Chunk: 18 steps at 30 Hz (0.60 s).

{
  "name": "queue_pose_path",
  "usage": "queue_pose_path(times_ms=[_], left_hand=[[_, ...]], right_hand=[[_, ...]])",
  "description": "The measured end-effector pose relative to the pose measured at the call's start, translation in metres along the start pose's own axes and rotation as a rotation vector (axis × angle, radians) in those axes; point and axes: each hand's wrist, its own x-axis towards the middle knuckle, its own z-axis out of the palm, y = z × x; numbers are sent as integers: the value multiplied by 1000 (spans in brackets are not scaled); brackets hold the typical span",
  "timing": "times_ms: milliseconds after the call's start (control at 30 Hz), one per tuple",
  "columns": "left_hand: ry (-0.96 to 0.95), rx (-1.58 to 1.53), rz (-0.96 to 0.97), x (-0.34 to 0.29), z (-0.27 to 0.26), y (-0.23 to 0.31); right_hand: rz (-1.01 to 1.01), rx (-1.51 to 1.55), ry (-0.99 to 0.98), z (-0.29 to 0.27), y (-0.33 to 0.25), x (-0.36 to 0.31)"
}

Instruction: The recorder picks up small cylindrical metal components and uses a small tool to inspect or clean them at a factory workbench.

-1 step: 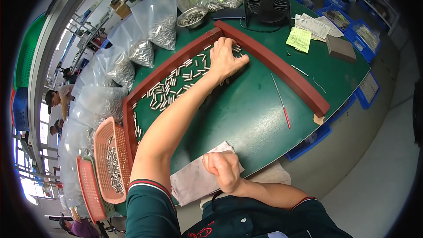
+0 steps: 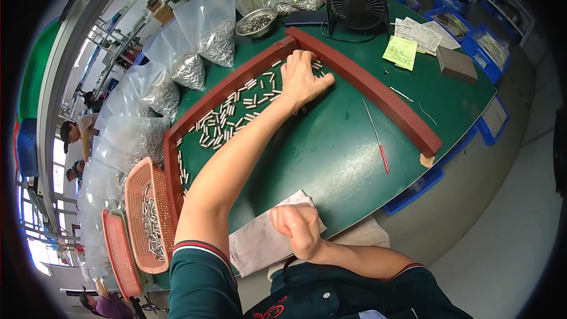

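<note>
L hand is up nr the corner of the dark red frame, palm down over the small metal pins, fingers bent downward & thumb spread out to the R; can't tell if its grip has a pin, fingertips hidden behind the hand. Pins lie loose on the green counter, mostly L of the L forearm, along the frame's L side, w/ a few just R of the fingers by the corner. R hand is at the near edge, grip clenched in a fist over the folded pale cloth; can't see if anything's inside. Red-handled tool w/ thin shaft lies on the counter, well apart from both hands, btwn them & the frame's R arm. L of the frame: pink basket w/ more metal pieces, then clear bags of same in a row toward the back. Behind the corner: metal bowl, part-filled, & black fan. Back R: yellow note w/ papers, grey block nearby.
</note>
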Motion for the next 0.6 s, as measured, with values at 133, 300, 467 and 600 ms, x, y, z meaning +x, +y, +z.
queue_pose_path(times_ms=[133, 300, 467, 600], left_hand=[[17, 76, -49, 3, 8, -2], [74, 212, 21, 2, 5, -4], [-6, 119, 51, -3, 0, -3], [-19, 63, 94, -11, -7, -6]], right_hand=[[31, 7, -37, -1, -1, 3], [19, 9, -29, -2, -2, 4], [26, -1, -30, -2, -3, 4], [20, 0, -35, -2, -5, 4]])
